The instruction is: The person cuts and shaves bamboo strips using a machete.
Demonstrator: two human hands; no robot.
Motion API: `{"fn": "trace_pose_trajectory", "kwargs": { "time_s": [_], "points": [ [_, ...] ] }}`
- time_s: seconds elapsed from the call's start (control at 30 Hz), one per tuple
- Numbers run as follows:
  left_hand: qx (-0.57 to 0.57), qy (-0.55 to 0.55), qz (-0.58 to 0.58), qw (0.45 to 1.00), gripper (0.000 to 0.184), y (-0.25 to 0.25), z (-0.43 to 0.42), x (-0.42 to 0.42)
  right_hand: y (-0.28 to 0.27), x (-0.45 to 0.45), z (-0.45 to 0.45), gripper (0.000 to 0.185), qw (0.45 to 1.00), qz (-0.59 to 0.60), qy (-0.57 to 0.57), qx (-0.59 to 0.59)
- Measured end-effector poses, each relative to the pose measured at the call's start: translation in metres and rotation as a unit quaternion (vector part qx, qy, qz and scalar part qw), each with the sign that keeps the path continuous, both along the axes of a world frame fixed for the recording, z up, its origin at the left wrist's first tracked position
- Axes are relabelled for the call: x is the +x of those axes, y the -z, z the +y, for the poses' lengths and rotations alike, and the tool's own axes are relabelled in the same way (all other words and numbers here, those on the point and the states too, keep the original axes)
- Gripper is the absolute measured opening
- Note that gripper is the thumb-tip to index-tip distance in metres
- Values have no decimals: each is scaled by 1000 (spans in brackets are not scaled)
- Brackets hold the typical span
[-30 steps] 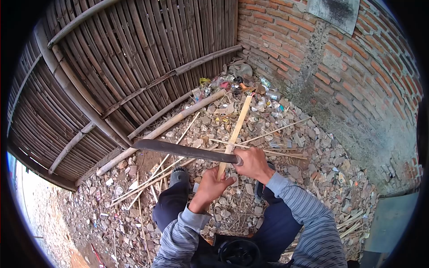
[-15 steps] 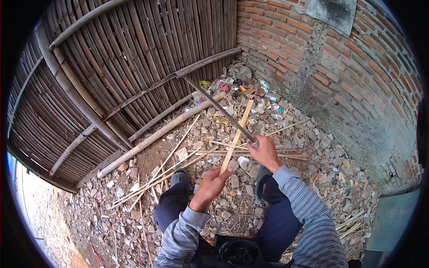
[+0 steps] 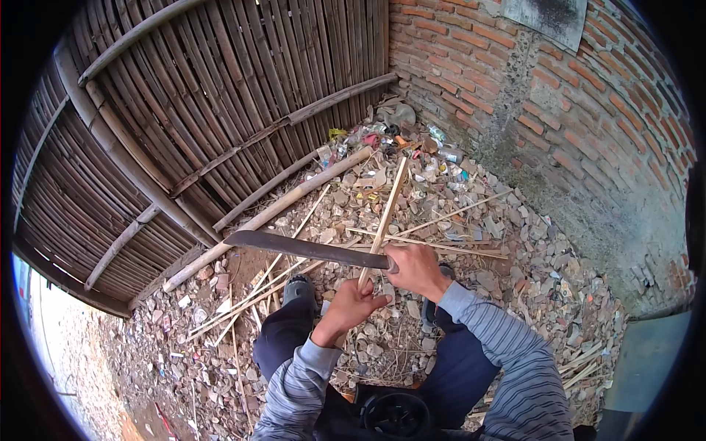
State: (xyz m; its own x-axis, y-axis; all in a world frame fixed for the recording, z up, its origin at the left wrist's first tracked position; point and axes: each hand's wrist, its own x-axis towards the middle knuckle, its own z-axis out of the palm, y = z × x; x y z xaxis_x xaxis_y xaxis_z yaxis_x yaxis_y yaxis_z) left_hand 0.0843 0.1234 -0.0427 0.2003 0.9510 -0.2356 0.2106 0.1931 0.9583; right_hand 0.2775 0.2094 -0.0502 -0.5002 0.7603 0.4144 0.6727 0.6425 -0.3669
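Note:
My right hand [image 3: 415, 270] is wrapped round the handle of a machete [image 3: 305, 248], whose dark blade points left and crosses over a pale bamboo strip [image 3: 391, 200]. The near end of that strip is pinched in my left hand [image 3: 351, 307], just below the blade. From there the strip slants away toward the litter at the back. I cannot tell whether the blade touches it. Several thin bamboo strips [image 3: 254, 300] lie on the rubble beyond my feet.
A bamboo-slat wall [image 3: 228, 95] rises at the left, with a thick bamboo pole [image 3: 268, 214] along its foot. The brick wall [image 3: 471, 66] stands at the right. Litter [image 3: 401, 136] fills the corner. More strips [image 3: 582, 365] lie at the lower right.
The machete has swung from pointing away at the upper left to lying nearly level toward the left. My right hand has shifted slightly left and down; the bamboo strip has turned onto its narrow side.

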Motion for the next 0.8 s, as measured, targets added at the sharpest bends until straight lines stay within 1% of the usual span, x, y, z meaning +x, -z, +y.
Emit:
{"fn": "trace_pose_trajectory", "kwargs": {
  "time_s": [0.1, 0.17, 0.3, 0.37, 0.47, 0.6, 0.7, 0.8],
  "points": [
    [-3, -4, 4, 1000, 52, -2, -1, 0, -6, -2, -6, 25, 999, -32, -16, -27],
    [19, 20, -13, 1000, 50, 2, 0, -3, -4, -2, -5, 16, 999, -30, -15, 18],
    [21, 20, -42, 999, 51, 8, 2, -2, -10, 0, 1, 13, 1000, -17, -5, 10],
    [10, -5, -1, 1000, 51, 5, 5, -4, -15, -3, 1, 22, 999, -30, 28, -35],
    [7, -11, -1, 1000, 51, -8, 3, -2, -26, -6, -3, 19, 998, -41, 43, -29],
    [9, 0, -18, 1000, 50, -5, 4, -5, -20, -7, -5, 20, 999, -35, 37, -12],
    [3, 1, -26, 1000, 52, -2, 4, -6, -13, -12, -12, 23, 999, -30, 25, -25],
    [-1, 2, -50, 999, 54, 4, 5, -7, -14, -15, -19, 27, 999, -51, 4, -9]
  ]
}}
